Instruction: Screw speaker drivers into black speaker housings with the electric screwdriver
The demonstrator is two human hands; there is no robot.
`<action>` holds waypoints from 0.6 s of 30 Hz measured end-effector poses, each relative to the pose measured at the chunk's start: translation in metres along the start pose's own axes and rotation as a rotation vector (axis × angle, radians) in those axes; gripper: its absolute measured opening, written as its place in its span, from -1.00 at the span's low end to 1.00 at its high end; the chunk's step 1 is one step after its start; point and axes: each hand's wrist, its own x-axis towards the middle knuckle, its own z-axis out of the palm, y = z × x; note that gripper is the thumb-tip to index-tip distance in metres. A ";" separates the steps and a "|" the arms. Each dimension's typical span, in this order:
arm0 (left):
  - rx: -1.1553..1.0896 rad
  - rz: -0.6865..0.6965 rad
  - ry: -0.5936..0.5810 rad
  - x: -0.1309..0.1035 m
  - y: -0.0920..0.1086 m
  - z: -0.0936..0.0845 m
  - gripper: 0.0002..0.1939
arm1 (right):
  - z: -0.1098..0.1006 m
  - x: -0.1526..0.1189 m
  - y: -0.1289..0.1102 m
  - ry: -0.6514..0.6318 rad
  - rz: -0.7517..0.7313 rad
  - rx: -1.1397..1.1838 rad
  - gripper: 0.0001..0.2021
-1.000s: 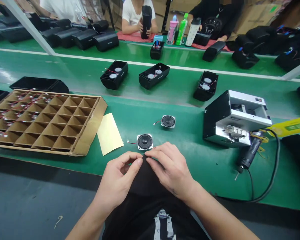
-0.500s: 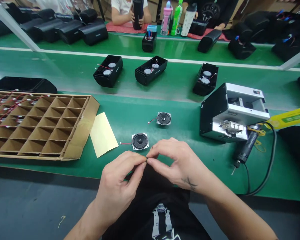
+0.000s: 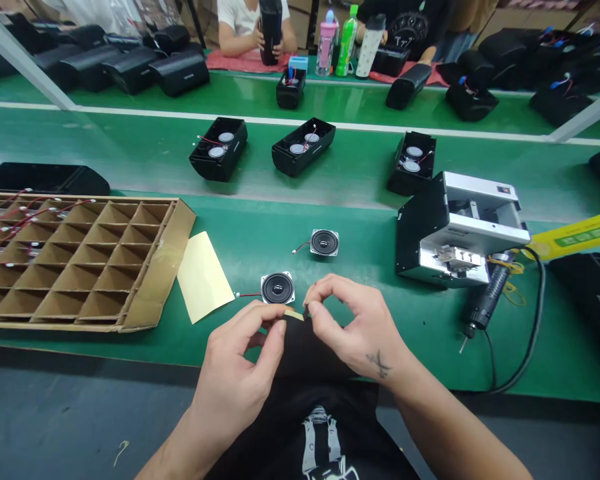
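Note:
In front of my body, my left hand (image 3: 245,353) pinches a small pale-yellow strip (image 3: 294,315) between thumb and forefinger. Thumb and fingertips of my right hand (image 3: 353,323) are closed on a small dark piece (image 3: 307,311) at the strip's right end; whether the two are still joined I cannot tell. Just beyond my fingers lies a square-framed speaker driver (image 3: 278,288), cone up, its red wire pointing left. Another speaker driver (image 3: 325,243) lies farther off, slightly right. A pale-yellow sheet (image 3: 205,277) rests left of them on the green table (image 3: 250,220).
At left stands a divided cardboard box (image 3: 173,267) with wired parts in some cells. A silver-black machine (image 3: 460,230) and an electric screwdriver (image 3: 487,300) are at right. Open black speaker housings (image 3: 219,150) line the far side. People sit opposite, near several bottles (image 3: 347,40).
My fingertips have moved slightly apart. The pale strip now shows between them, where only a tiny dark bit was visible before. The camera view has shifted a little.

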 end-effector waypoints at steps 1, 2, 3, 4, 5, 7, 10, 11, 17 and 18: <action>-0.045 -0.067 0.014 -0.001 -0.004 0.001 -0.85 | 0.001 -0.001 0.004 0.027 0.058 0.109 -0.89; -0.080 -0.130 0.028 -0.002 -0.008 0.003 -0.84 | 0.002 -0.002 0.010 0.063 0.106 0.225 -0.88; -0.088 -0.180 0.040 -0.004 -0.015 0.006 -0.83 | 0.003 -0.002 0.017 0.110 0.138 0.338 -0.87; -0.068 -0.213 0.052 -0.007 -0.022 0.010 -0.81 | 0.003 -0.002 0.024 0.164 0.158 0.442 -0.85; -0.028 -0.231 0.061 -0.011 -0.031 0.014 -0.79 | 0.002 -0.002 0.032 0.226 0.171 0.533 -0.85; 0.083 -0.234 0.084 -0.021 -0.049 0.022 -0.77 | -0.003 0.000 0.048 0.382 0.200 0.683 -0.86; 0.215 -0.230 0.125 -0.034 -0.076 0.031 -0.78 | -0.026 0.006 0.068 0.601 0.223 0.805 -0.85; 0.268 -0.225 0.135 -0.036 -0.084 0.034 -0.79 | -0.036 0.008 0.072 0.663 0.210 0.820 -0.82; 0.595 -0.151 0.102 -0.026 -0.100 0.045 -0.76 | -0.118 0.017 0.066 0.783 0.062 0.652 -0.70; 0.644 -0.141 0.088 -0.023 -0.099 0.047 -0.74 | -0.131 0.018 0.061 0.727 0.091 0.611 -0.72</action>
